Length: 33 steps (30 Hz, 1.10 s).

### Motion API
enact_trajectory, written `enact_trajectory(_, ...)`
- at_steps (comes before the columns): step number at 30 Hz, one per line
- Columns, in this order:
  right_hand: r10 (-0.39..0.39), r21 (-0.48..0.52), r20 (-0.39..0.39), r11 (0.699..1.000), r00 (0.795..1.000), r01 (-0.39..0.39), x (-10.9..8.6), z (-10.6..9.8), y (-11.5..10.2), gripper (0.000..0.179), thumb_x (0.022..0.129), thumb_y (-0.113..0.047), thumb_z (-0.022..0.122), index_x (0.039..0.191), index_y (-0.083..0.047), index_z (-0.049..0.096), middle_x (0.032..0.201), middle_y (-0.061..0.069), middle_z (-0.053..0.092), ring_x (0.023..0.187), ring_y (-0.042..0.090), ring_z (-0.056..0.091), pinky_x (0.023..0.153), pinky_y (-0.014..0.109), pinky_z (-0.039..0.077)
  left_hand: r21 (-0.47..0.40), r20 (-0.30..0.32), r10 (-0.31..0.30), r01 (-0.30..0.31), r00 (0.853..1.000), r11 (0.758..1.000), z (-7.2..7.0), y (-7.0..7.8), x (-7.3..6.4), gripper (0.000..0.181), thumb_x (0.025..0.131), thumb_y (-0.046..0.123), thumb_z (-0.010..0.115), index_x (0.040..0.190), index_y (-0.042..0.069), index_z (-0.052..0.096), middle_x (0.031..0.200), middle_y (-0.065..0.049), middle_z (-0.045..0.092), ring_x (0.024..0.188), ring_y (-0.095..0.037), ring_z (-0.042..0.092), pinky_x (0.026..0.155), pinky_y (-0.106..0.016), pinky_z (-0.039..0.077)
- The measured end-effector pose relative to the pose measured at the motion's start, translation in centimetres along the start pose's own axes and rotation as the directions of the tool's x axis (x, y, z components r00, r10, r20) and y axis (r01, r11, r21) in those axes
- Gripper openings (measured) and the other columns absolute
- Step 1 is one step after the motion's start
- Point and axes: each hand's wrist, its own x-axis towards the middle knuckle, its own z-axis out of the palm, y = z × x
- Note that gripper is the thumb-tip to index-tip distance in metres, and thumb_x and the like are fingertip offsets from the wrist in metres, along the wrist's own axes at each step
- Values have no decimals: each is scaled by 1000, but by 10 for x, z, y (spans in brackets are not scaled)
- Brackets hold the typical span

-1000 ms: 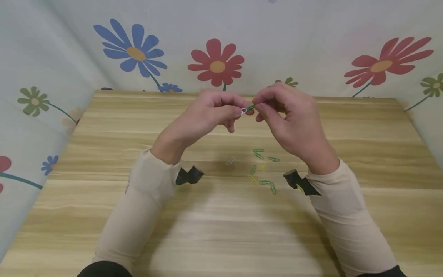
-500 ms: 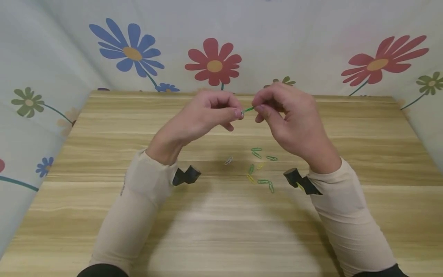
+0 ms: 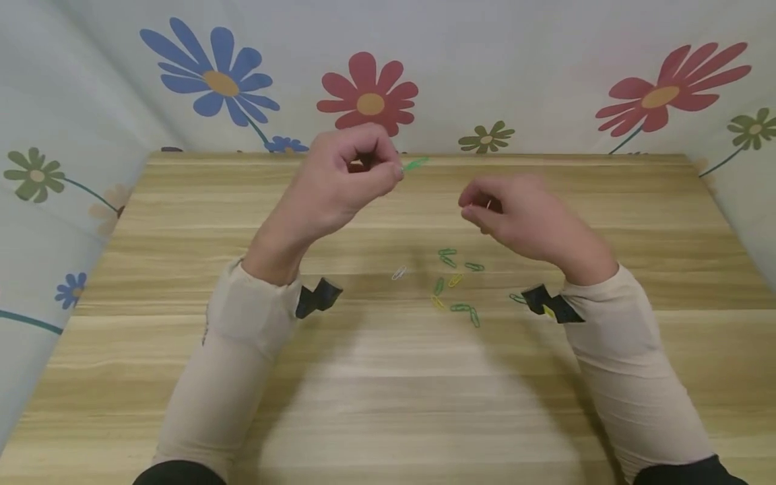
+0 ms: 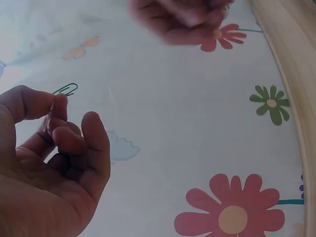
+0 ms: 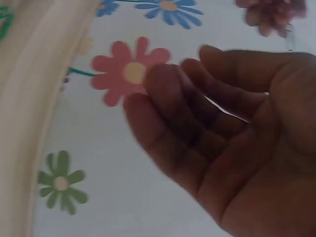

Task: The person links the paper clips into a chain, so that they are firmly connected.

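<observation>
High over the far part of the table, my left hand (image 3: 345, 168) pinches a green paper clip (image 3: 416, 164) between thumb and index finger. One looped end of the paper clip (image 4: 69, 89) sticks out past the fingertips in the left wrist view; the rest is hidden by the fingers. My right hand (image 3: 515, 212) is apart from it, lower and to the right, above the loose clips. Its fingers (image 5: 143, 118) are loosely bent with nothing between them in the right wrist view. Below the hands lie a white paper clip (image 3: 399, 273), a yellow paper clip (image 3: 455, 280) and several green paper clips (image 3: 475, 267).
The wooden table (image 3: 388, 404) ends at the back against a white cloth (image 3: 533, 60) printed with flowers. A second yellow clip (image 3: 438, 302) lies among the others. Another green clip (image 3: 517, 298) lies beside the black camera mount (image 3: 548, 306) on the right wrist.
The hands have separated: my left hand has moved up and left with the green paper clip, and my right hand has let go of it and moved down and right.
</observation>
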Motion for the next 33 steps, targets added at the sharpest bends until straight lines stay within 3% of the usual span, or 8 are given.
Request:
enact_trajectory(6,141,-157,298,983,944,-97,3,25,34,10,97,-9,65,104,-3,68,91,7,67,79,23,60,78,44,49,16,-33,43,-43,999,999,-1,3,1,12,91,7,58,79,5,61,73,-9,49,68,-26,46,58,-32,37)
enact_trajectory(13,203,-242,349,963,915,-121,4,52,44,10,89,2,61,83,-6,59,76,4,52,71,22,47,68,37,41,53,-17,67,-66,998,996,3,4,1,10,90,6,60,80,5,63,80,-6,51,73,-24,48,61,-32,39)
enact_trajectory(17,210,-246,386,962,898,-120,3,60,47,15,87,5,57,78,-8,56,73,4,50,69,21,46,65,35,39,157,23,159,-161,987,975,8,4,0,9,89,2,61,82,6,66,82,-1,53,76,-17,52,68,-30,45)
enact_trajectory(21,170,-172,412,979,895,-108,2,60,55,14,80,2,59,74,-11,56,70,1,51,65,18,46,62,33,38,319,75,346,-351,935,880,14,2,0,9,88,0,62,84,6,66,83,-2,54,78,-12,54,74,-29,49)
enact_trajectory(26,15,89,277,995,961,-41,0,40,55,14,84,-1,58,76,-13,56,68,0,49,63,16,46,61,31,38,493,132,543,-530,830,691,23,5,3,7,87,-1,61,83,4,63,81,-7,53,75,-19,54,69,-32,47)
enact_trajectory(28,-49,295,172,956,984,-4,-5,26,47,11,89,-2,59,82,-10,57,71,4,52,64,18,51,60,31,42,525,139,584,-559,800,642,25,7,3,8,86,-1,61,82,4,64,81,-7,53,73,-22,52,65,-33,45)
enact_trajectory(29,-79,408,108,912,991,28,-8,20,42,10,91,-1,60,84,-8,58,72,7,53,64,21,54,60,31,46,527,139,596,-568,791,632,26,9,2,8,86,-1,60,82,4,64,80,-7,53,73,-22,51,64,-33,44)
enact_trajectory(33,-223,726,-136,640,965,250,-17,6,18,5,93,6,60,88,5,60,71,18,57,64,28,62,64,36,57,496,141,625,-601,768,627,31,14,0,11,86,-2,59,79,5,64,79,-7,53,71,-22,49,63,-32,42)
